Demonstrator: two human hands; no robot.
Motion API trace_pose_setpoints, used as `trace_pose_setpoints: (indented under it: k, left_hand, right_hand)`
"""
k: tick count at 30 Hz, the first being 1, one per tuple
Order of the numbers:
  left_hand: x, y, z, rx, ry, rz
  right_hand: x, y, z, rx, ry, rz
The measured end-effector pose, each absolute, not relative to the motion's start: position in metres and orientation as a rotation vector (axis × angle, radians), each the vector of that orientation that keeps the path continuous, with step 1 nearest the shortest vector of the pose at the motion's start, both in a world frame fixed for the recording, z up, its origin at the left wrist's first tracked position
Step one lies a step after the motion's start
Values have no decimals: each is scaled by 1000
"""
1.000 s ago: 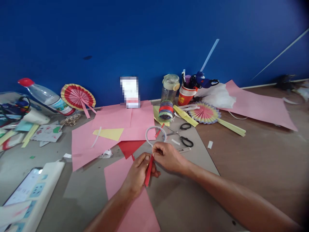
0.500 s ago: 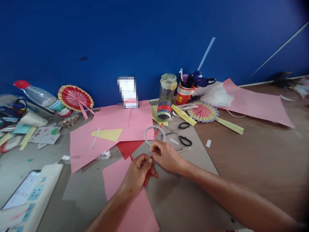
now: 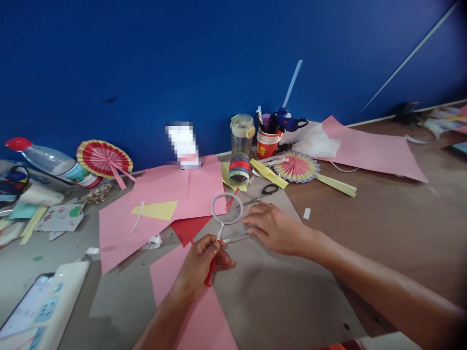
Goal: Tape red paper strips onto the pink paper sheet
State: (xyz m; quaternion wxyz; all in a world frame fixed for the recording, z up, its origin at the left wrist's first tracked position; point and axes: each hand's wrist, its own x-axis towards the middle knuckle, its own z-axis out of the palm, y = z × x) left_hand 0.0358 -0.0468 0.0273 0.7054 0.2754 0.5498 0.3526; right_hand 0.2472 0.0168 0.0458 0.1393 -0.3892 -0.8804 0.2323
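Note:
My left hand (image 3: 204,260) pinches a thin red strip (image 3: 211,272), with a white piece of tape (image 3: 220,233) at its top end. A grey-white tape roll (image 3: 226,222) lies just beyond it, and the tape reaches toward its ring. Slightly spread and curved, the fingers of my right hand (image 3: 272,227) are low over the scissors (image 3: 270,189) and a slim knife (image 3: 237,238). One scissor handle shows; the other is hidden by that hand. Pink paper (image 3: 193,306) runs under my left forearm, and a red paper piece (image 3: 189,228) lies behind my left hand.
Behind stand a bottle with coloured tape rolls (image 3: 241,141) and a red cup of tools (image 3: 267,144). Paper fans lie at left (image 3: 105,159) and right (image 3: 297,166). A clear bottle (image 3: 54,160), a phone (image 3: 25,301) and a power strip (image 3: 62,301) are at left.
My right hand has left my left hand's fingertips and moved right, over the scissors and knife. White tape now shows on the red strip's top. The view has shifted slightly.

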Motion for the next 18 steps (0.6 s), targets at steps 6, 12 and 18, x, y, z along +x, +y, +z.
trace_pose_setpoints:
  k: [6, 12, 18]
  left_hand:
    - [35, -46, 28, 664, 1233, 792]
    - [31, -46, 30, 715, 1223, 793]
    - [29, -46, 36, 855, 1219, 767]
  right_hand:
    - [249, -2, 30, -1198, -2831, 343]
    - [256, -1, 32, -1207, -2846, 373]
    - [278, 18, 42, -1396, -2626, 404]
